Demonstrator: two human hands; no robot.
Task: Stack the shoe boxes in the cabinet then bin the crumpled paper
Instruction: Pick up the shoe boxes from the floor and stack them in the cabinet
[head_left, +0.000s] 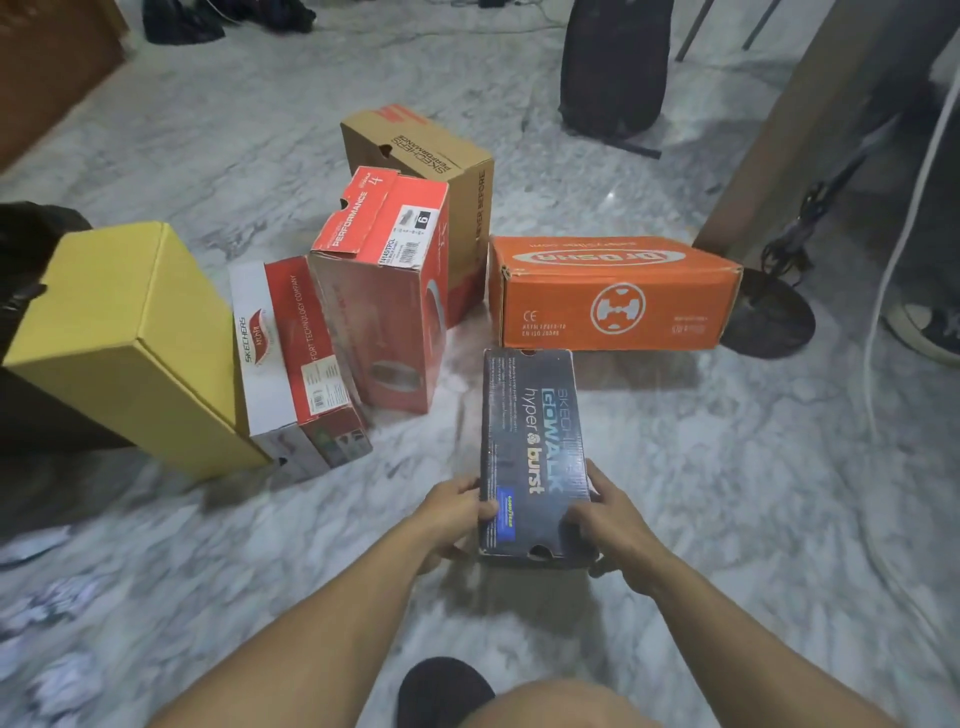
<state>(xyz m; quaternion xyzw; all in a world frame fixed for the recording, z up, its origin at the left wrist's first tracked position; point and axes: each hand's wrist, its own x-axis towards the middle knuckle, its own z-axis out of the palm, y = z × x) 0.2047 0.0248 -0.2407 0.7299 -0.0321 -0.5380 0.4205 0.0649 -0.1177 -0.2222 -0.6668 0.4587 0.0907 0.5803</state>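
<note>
The person holds a black shoe box (530, 452) by its near end, lid up, out over the marble floor (727, 493). The left hand (454, 517) grips the left side, thumb on the lid edge and fingers curled under; the right hand (613, 525) grips the right side the same way. Whether the box's far end rests on the floor or hangs just above it, I cannot tell.

Right behind it an orange box (613, 291) lies flat on the floor, close to the black box's far end. To the left of that, a red box (384, 296) stands on end, and a brown cardboard box (441, 171) stands behind it, touching or nearly so. A red and white box (296, 364) leans beside the red one, tilted, and a plain yellow box (130, 338) lies at a slant against something dark at the far left. These four crowd together to the left of the black box.

On the right a wooden panel (810, 135) rises from the floor, with a dark round stand base (769, 312) at its foot, just beside the orange box's right end. A white cable (893, 270) hangs down past it. A dark bag (615, 67) sits on the floor farther back, and a shoe (924, 327) shows at the right edge. The person's own knee (550, 706) fills the bottom of the view.
</note>
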